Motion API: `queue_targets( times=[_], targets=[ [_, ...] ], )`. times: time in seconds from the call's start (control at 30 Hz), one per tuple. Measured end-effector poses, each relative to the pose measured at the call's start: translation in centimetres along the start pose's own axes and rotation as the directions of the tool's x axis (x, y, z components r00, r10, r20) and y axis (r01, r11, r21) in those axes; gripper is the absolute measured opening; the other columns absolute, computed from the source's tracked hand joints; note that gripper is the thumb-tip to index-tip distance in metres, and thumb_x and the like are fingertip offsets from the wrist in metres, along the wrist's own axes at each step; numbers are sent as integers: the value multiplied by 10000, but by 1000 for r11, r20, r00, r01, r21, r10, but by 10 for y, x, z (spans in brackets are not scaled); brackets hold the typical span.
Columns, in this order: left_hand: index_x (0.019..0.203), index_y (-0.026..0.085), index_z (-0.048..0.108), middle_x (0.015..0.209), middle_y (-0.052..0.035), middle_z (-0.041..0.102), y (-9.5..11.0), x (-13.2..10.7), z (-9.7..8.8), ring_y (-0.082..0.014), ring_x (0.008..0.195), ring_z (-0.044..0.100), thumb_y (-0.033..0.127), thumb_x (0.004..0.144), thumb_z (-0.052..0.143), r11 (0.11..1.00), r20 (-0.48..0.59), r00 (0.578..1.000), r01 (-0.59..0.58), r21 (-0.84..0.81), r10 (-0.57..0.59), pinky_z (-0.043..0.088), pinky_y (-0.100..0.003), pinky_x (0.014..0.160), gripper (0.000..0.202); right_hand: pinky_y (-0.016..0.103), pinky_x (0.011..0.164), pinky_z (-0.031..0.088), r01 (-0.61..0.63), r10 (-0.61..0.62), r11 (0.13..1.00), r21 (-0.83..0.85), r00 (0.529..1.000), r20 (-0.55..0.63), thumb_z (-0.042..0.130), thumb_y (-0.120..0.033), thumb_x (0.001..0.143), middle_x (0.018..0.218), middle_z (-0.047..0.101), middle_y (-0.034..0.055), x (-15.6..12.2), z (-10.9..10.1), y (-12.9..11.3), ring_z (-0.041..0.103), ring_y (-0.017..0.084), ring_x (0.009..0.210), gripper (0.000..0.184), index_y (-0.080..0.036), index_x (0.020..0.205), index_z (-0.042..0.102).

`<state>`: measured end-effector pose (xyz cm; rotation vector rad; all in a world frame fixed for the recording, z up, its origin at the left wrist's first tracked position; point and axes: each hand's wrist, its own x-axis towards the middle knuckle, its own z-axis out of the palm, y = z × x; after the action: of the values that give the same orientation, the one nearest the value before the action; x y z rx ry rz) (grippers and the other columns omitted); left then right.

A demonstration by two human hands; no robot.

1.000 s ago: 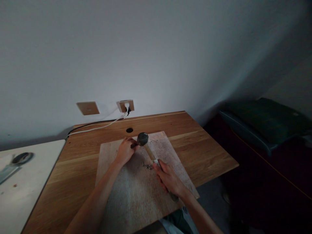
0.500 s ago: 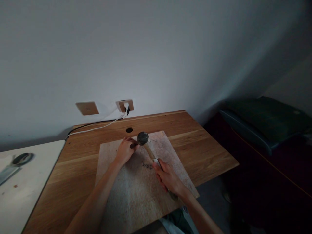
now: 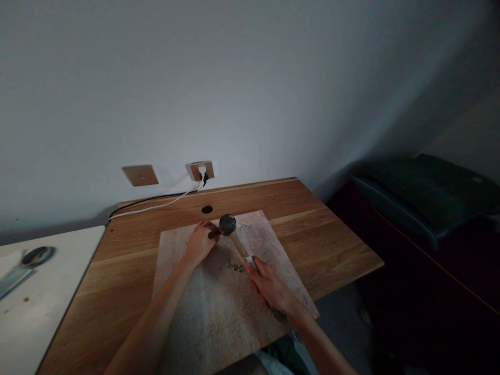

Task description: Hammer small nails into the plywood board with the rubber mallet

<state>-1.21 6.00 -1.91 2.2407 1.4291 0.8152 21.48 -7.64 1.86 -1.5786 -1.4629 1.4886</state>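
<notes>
My right hand [image 3: 269,284] is wrapped round the handle of a hammer [image 3: 241,245], whose dark round head is over the far part of a light wooden board [image 3: 211,312]. My left hand [image 3: 201,242] rests on the board beside the hammer head. Its fingers are drawn together under the head's dark narrow end, and whatever they pinch is hidden. Between my hands lies a small pile of nails [image 3: 235,266]. Thin nail-like pieces [image 3: 245,226] show on the board just right of the hammer head.
The board lies on a wooden table [image 3: 332,245] against the wall. White and black cables [image 3: 156,207] run from a wall socket [image 3: 200,171] along its back edge, near a dark round hole [image 3: 207,209]. A white surface [image 3: 50,297] at left bears a dark roll-like object [image 3: 38,255].
The hammer head sits very slightly lower and further left in the picture. Both hands keep nearly the same place and hold.
</notes>
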Motion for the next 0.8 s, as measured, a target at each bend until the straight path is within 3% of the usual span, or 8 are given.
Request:
queue_targets(
  times=[0.13, 0.27, 0.4, 0.5, 0.6, 0.7, 0.8],
  targets=[
    [845, 209, 791, 933, -77, 744, 0, -1, 0, -284, 974, 672, 88, 810, 640, 1000, 5, 1000, 5, -15, -5, 529, -422, 941, 196, 166, 316, 290, -35, 35, 999, 5, 999, 5, 440, -566, 1049, 589, 470, -91, -6, -5, 4, 392, 65, 363, 349, -249, 904, 460],
    [970, 198, 766, 1013, -84, 710, 1, -2, 0, -285, 1003, 665, 195, 808, 737, 998, -63, 998, 23, -59, -27, 546, -422, 933, 165, 164, 337, 293, -60, 61, 998, 17, 998, -21, 436, -569, 1045, 618, 479, -89, -24, -19, 13, 382, 62, 390, 351, -248, 906, 455],
    [998, 193, 708, 1019, -67, 640, 11, -9, -11, -240, 949, 656, 201, 833, 698, 996, -107, 994, -37, -77, 29, 560, -386, 886, 165, 189, 377, 307, -84, 78, 994, -66, 993, -86, 428, -549, 1046, 574, 473, -88, -37, -30, 17, 382, 76, 389, 350, -251, 865, 456],
    [997, 217, 696, 1020, -46, 630, 27, -22, -25, -215, 959, 648, 121, 842, 641, 984, 32, 984, -176, -31, 177, 550, -350, 885, 190, 212, 404, 308, -88, 77, 990, -106, 991, -111, 420, -569, 1044, 573, 489, -76, -39, -33, 18, 419, 94, 403, 360, -253, 891, 498],
    [1039, 243, 713, 1070, -40, 652, 45, -39, -33, -230, 1038, 639, 67, 841, 645, 936, 239, 922, -336, 106, 304, 527, -369, 944, 273, 225, 420, 326, -81, 71, 988, -129, 994, -80, 404, -618, 1040, 534, 483, -78, -38, -34, 20, 426, 107, 393, 410, -249, 905, 521],
    [1007, 227, 718, 1063, -46, 685, 59, -54, -29, -260, 1102, 631, 54, 888, 628, 837, 366, 863, -462, 294, 348, 491, -422, 1002, 228, 215, 399, 330, -65, 60, 994, -92, 997, -48, 383, -622, 1044, 502, 461, -89, -36, -33, 24, 395, 102, 370, 423, -247, 891, 504],
    [980, 207, 702, 1036, -47, 708, 63, -61, -22, -251, 1109, 634, 43, 939, 572, 748, 420, 827, -536, 391, 373, 474, -407, 1011, 212, 202, 358, 313, -61, 59, 997, -40, 997, -49, 394, -643, 1032, 510, 457, -93, -35, -32, 25, 385, 96, 359, 431, -248, 888, 491]
  ],
)
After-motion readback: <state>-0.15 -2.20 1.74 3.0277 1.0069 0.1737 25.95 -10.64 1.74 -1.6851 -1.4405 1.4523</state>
